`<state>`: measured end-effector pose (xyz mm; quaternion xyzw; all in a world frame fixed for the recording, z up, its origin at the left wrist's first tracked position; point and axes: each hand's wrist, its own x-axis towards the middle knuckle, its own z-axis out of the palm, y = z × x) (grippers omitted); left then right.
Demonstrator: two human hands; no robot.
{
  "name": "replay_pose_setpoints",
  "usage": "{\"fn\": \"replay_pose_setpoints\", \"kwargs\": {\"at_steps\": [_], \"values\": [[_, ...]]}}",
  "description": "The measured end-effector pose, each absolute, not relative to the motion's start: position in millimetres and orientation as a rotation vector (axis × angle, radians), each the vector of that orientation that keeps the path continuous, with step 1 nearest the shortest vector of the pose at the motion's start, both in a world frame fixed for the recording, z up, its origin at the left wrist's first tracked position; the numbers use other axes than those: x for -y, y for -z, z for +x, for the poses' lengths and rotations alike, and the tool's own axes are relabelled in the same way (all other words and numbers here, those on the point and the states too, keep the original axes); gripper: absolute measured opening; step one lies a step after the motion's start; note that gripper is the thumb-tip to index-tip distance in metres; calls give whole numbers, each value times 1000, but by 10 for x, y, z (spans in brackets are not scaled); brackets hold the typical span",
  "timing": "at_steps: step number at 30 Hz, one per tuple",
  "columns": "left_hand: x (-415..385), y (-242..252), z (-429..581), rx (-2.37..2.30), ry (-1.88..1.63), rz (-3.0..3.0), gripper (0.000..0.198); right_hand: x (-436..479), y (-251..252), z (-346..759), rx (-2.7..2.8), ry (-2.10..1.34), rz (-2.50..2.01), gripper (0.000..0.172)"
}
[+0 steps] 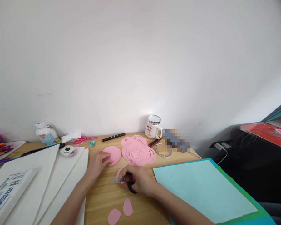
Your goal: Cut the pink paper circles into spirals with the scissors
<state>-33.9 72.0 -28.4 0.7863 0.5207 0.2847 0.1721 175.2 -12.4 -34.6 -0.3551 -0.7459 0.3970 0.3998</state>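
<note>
The right hand (pixel 139 182) clenches black-handled scissors (pixel 128 181), blades pointing left into a pink paper piece (pixel 120 171). The left hand (pixel 98 162), nearer the wall, rests open on a pink circle (pixel 113 155) (just beyond the blades) on the counter (pixel 103 195).

2 bare forearms (pixel 72 200) show, slim and uncovered all the way to the lower edge (where the picture cuts them off). The left hand (pixel 98 162) and the right hand (pixel 138 181) are bare as well, with slender fingers (pixel 106 160); the nails are too blurred to make out.
</note>
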Motion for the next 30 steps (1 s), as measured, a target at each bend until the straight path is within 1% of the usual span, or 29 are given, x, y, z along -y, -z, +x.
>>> {"fn": "replay_pose_setpoints", "kwargs": {"at_steps": [2, 4, 6, 8, 11, 13, 15, 17, 20, 25, 26, 28, 30], "values": [[-729, 286, -344, -1476, -809, 2227, 15, 87, 307, 1783, 1676, -1055, -923, 18], [-729, 279, -344, -1472, -813, 2225, 14, 45, 254, 1845, 1485, -1026, -924, 26], [-721, 268, -340, -1467, -821, 2228, 16, 4, 205, 1933, 1310, -913, -891, 29], [-709, 263, -336, -1472, -837, 2234, 21, -28, 181, 2025, 1202, -766, -873, 29], [-695, 281, -329, -1511, -871, 2240, 26, -72, 210, 2128, 1202, -520, -948, 28], [-691, 303, -323, -1537, -897, 2240, 26, -109, 262, 2162, 1310, -372, -1067, 23], [-688, 321, -318, -1540, -926, 2239, 25, -153, 318, 2176, 1455, -328, -1166, 16], [-686, 327, -315, -1521, -954, 2239, 22, -195, 363, 2181, 1568, -368, -1209, 16], [-668, 306, -312, -1494, -1013, 2236, 19, -227, 398, 2184, 1644, -425, -1235, 21], [-556, 184, -259, -1642, -1379, 2052, 18, -182, 372, 2146, 1579, -443, -1259, 22], [-522, 154, -234, -1672, -1454, 1965, 17, -163, 361, 2124, 1535, -496, -1233, 22], [-447, 97, -167, -1603, -1545, 1798, 18, -124, 344, 2068, 1412, -709, -1134, 26], [-372, 50, -82, -1420, -1475, 1685, 19, -89, 338, 2002, 1275, -962, -1019, 34]]}}
